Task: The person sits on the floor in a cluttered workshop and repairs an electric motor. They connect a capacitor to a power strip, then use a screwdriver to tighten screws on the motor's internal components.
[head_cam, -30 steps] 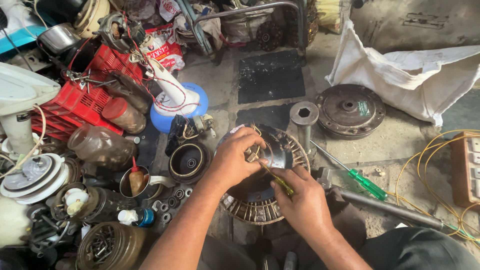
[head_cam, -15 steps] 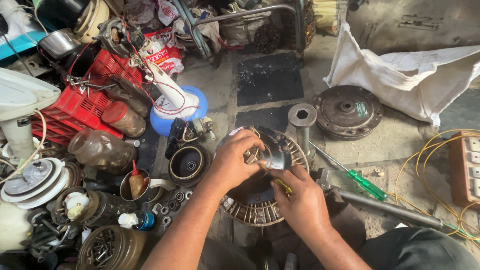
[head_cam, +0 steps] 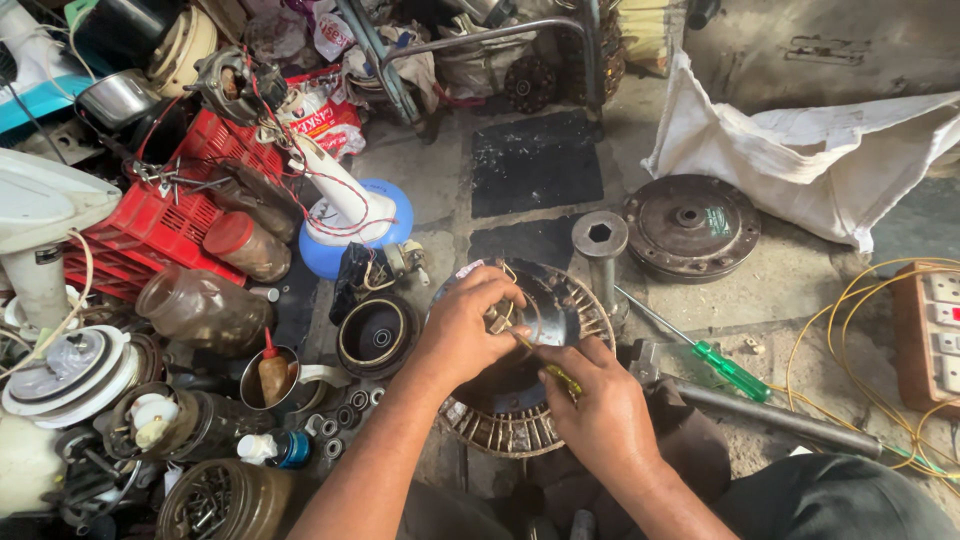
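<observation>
A round finned metal motor part lies on the floor in front of me, with a shiny dome at its middle. My left hand grips its top near the centre, fingers curled over a small fitting. My right hand holds a thin screwdriver with a yellow handle, its tip pointed at the spot under my left fingers.
A green-handled screwdriver and a socket wrench lie right of the part, beside a round metal cover. A red crate, jars, bearings and oil bottle crowd the left. A white sack, yellow wires and a power strip sit right.
My hands stay on the motor part; the screwdriver tip has shifted slightly under my left fingers. The view has drifted a little.
</observation>
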